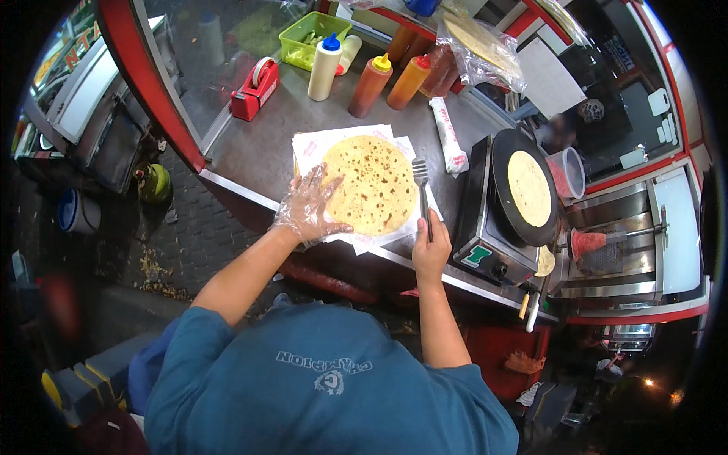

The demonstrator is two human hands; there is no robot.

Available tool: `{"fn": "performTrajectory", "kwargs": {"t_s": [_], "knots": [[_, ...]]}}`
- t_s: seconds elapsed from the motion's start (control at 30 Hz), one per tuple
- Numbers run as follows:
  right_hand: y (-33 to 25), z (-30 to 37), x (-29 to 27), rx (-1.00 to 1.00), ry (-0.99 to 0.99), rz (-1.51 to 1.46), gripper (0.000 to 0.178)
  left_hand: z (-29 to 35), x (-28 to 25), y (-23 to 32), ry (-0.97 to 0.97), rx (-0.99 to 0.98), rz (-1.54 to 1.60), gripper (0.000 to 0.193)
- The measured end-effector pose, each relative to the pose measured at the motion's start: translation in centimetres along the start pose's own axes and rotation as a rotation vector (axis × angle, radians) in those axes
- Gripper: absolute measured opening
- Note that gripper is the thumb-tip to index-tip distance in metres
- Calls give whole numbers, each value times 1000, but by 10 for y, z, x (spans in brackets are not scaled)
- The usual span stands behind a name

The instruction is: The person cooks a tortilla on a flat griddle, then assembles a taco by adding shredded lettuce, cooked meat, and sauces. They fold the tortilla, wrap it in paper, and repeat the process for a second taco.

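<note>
A round, brown-spotted flatbread (375, 178) lies flat on white printed paper sheets (309, 149) at the counter's front edge. My left hand (311, 205), in a clear plastic glove, rests with spread fingers on the flatbread's left side and the paper. In my bare right hand (432, 249) is a fork (422, 178), gripped by its dark handle. Its tines point away from me, over the flatbread's right edge. To the right, a second flatbread (529, 189) sits on a round black griddle (502, 163).
Squeeze bottles with a blue cap (325, 68), a yellow cap (371, 87) and a red cap (409, 82) stand behind the paper. Nearby are a red tape dispenser (255, 91), a green basket (287, 42) and a paper-wrapped roll (449, 136). Long-handled tools (532, 312) jut out beside the griddle.
</note>
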State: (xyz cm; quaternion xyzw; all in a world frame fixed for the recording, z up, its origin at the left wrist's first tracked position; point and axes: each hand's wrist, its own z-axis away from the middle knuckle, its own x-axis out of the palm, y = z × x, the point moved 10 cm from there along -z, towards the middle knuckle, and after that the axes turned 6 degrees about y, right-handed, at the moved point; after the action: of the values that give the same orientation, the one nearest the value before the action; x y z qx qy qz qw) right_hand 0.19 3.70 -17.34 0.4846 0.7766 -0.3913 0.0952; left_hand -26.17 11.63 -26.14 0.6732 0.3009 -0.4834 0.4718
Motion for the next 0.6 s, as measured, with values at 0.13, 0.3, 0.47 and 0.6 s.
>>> {"fn": "performTrajectory", "kwargs": {"t_s": [0.13, 0.3, 0.47, 0.6], "knots": [[14, 16, 36, 97, -353, 115, 34, -1, -1, 1, -18, 2, -41, 120], [35, 21, 23, 234, -258, 56, 36, -3, 3, 1, -51, -9, -63, 121], [27, 10, 12, 202, -195, -35, 38, -5, 1, 0, -75, -33, -28, 125], [21, 2, 15, 113, -265, 141, 34, -7, 4, -1, -32, -15, -61, 129]]}}
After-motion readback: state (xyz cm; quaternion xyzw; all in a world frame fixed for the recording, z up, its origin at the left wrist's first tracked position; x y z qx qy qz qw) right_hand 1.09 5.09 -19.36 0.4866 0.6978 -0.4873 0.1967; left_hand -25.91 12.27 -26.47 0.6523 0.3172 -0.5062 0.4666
